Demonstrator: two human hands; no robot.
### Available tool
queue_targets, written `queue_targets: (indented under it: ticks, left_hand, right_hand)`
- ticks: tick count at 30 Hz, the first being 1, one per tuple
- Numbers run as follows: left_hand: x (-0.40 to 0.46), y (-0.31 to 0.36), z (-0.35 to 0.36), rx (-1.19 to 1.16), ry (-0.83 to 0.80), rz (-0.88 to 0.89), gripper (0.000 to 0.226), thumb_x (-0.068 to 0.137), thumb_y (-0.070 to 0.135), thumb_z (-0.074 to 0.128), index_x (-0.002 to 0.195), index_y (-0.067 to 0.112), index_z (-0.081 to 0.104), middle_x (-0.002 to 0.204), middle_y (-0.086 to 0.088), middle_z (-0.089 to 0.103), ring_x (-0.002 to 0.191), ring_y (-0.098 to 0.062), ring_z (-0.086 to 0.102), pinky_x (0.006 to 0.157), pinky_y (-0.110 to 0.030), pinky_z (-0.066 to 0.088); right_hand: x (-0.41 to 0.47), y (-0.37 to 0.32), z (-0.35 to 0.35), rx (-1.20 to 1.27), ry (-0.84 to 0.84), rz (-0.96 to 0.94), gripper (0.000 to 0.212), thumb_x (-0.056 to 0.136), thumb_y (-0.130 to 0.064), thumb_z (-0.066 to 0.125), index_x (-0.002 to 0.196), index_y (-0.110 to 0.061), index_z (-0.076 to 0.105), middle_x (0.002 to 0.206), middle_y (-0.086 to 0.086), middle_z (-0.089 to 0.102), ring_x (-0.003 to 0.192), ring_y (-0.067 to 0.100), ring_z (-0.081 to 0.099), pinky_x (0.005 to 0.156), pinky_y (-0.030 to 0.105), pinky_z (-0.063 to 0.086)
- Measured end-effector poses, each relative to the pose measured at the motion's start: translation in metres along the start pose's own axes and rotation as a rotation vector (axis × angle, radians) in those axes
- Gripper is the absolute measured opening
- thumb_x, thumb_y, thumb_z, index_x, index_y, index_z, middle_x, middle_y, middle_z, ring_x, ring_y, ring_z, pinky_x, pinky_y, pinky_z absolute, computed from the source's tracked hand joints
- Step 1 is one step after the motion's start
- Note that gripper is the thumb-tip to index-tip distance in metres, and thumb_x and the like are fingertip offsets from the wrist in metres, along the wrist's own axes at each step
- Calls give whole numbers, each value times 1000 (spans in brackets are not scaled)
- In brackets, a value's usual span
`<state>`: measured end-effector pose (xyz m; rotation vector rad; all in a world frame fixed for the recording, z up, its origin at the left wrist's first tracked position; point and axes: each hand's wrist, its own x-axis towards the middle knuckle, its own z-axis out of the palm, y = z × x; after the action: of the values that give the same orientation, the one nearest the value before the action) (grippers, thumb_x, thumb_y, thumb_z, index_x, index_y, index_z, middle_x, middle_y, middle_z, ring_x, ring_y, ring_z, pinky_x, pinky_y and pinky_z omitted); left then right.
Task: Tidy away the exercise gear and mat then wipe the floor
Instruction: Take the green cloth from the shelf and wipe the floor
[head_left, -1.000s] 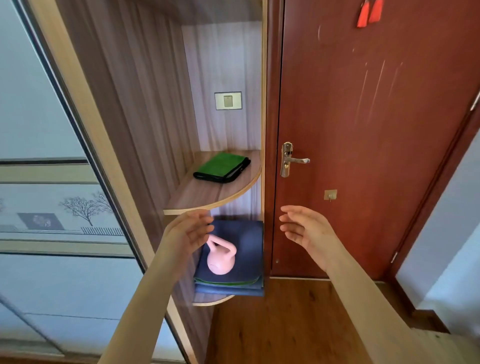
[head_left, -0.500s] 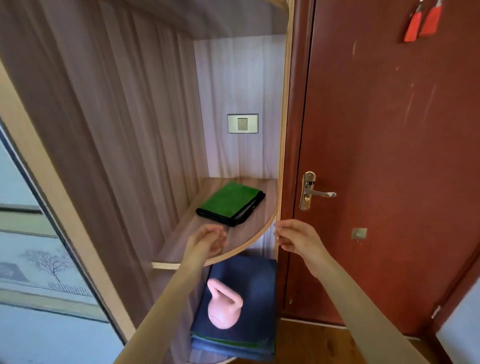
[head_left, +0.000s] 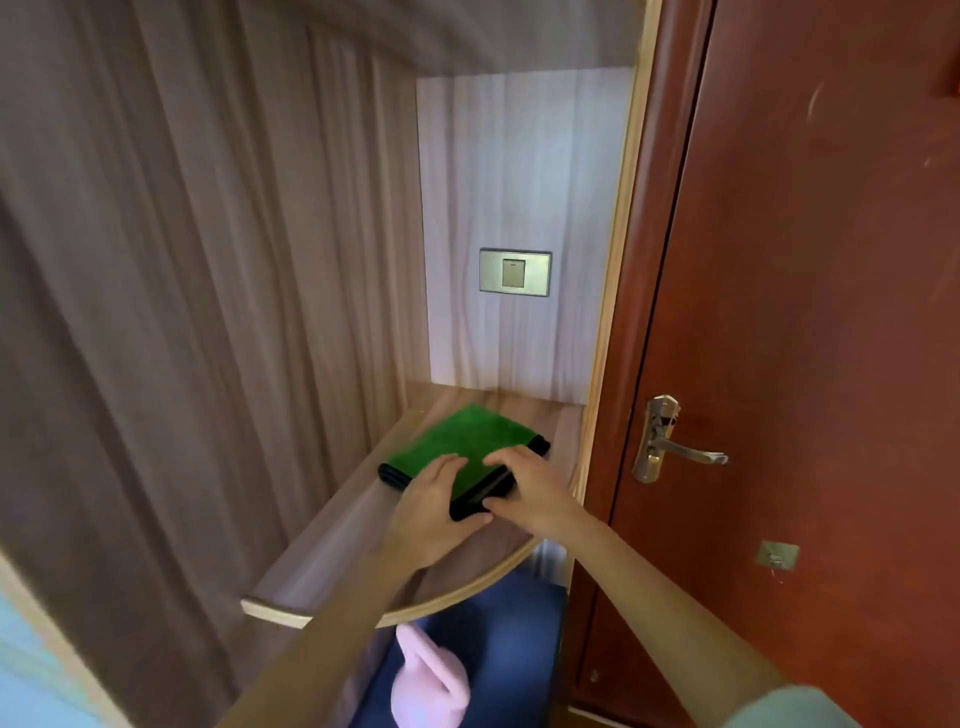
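Observation:
A folded green cloth (head_left: 467, 436) with a black edge lies on the upper wooden shelf (head_left: 332, 561) of an open cupboard. My left hand (head_left: 431, 509) has its fingers on top of the cloth's near corner and its thumb against the front edge, pinching it. My right hand (head_left: 530, 488) grips the same near edge from the right, fingers on top. On the lower shelf, a pink kettlebell (head_left: 431, 686) stands on a folded blue mat (head_left: 504, 644), partly hidden by the upper shelf and my left arm.
A red-brown door (head_left: 810, 312) with a brass handle (head_left: 675, 447) stands shut just right of the cupboard. A metal wall switch (head_left: 514, 272) sits on the cupboard's back panel. The cupboard's side wall (head_left: 208, 312) rises close on the left.
I have moved closer to the cupboard. Both hands rose from in front of the shelf edge onto the upper shelf and took hold of the green cloth.

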<state>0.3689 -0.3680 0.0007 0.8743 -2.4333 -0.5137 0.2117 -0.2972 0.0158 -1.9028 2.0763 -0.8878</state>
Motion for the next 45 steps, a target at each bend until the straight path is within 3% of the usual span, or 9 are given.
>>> queue_targets:
  ticks: [5, 10, 16, 19, 22, 27, 32, 38, 45]
  left_hand:
    - [15, -16, 13, 133, -117, 9, 89, 79, 54, 63, 147, 12, 24, 152, -4, 26, 137, -18, 29, 111, -29, 26]
    - [25, -27, 17, 199, -82, 109, 71, 87, 48, 56, 143, 12, 33, 144, -2, 41, 129, -15, 41, 103, -20, 29]
    - [33, -38, 24, 208, -18, 229, 58, 76, 54, 40, 102, 11, 69, 90, -2, 72, 78, -16, 69, 64, -23, 53]
    - [40, -42, 24, 173, -102, 151, 54, 80, 50, 40, 106, 11, 67, 96, -5, 70, 84, -19, 66, 73, -29, 53]
    - [42, -47, 23, 225, -90, 179, 28, 79, 24, 67, 102, 9, 68, 88, -8, 71, 76, -24, 67, 65, -31, 54]
    - [34, -45, 27, 321, -67, 251, 36, 54, 10, 87, 86, 16, 70, 67, 3, 67, 55, -11, 64, 42, -22, 48]
    - [12, -38, 25, 111, -11, 275, 35, 74, 10, 76, 107, 12, 68, 91, -5, 72, 80, -25, 69, 63, -35, 55]
    - [-22, 27, 13, -224, -30, 346, 28, 80, 23, 72, 107, 21, 66, 96, 13, 67, 86, -3, 61, 71, -16, 46]
    - [-69, 119, 47, -438, -279, 529, 22, 84, 13, 67, 105, 18, 63, 94, 6, 68, 86, -8, 62, 74, -26, 50]
  right_hand:
    - [25, 26, 6, -360, -155, -195, 73, 80, -43, 68, 140, -14, 40, 146, 8, 37, 136, 23, 31, 108, 40, 29]
    - [32, 43, 15, -393, -216, -168, 71, 86, -50, 60, 144, -17, 36, 148, 7, 37, 135, 23, 33, 109, 41, 27]
    - [33, 44, 30, -343, -26, -170, 46, 86, -34, 61, 127, -13, 56, 122, 10, 61, 110, 26, 56, 90, 39, 43]
    - [34, 39, 34, -341, 19, -129, 36, 86, -27, 54, 116, -9, 63, 110, 12, 66, 99, 29, 61, 83, 40, 46]
    - [35, 31, 38, -372, 48, -49, 24, 86, -12, 51, 104, -5, 65, 97, 16, 67, 88, 31, 62, 74, 37, 44]
    - [22, 8, 44, -448, 159, -11, 13, 52, -3, 57, 57, -14, 60, 47, 1, 55, 39, 16, 53, 44, 16, 33]
    - [-9, 7, 46, -465, 161, 74, 15, 73, -1, 53, 81, -5, 66, 67, 14, 64, 61, 28, 62, 63, 34, 42]
    - [-96, -1, 16, -443, 253, 212, 22, 88, -10, 52, 108, -9, 60, 102, 9, 67, 95, 28, 60, 76, 33, 32]
    - [-233, -19, -16, -238, 512, 480, 4, 86, -8, 58, 88, -4, 59, 82, 3, 62, 71, 16, 53, 62, 27, 32]
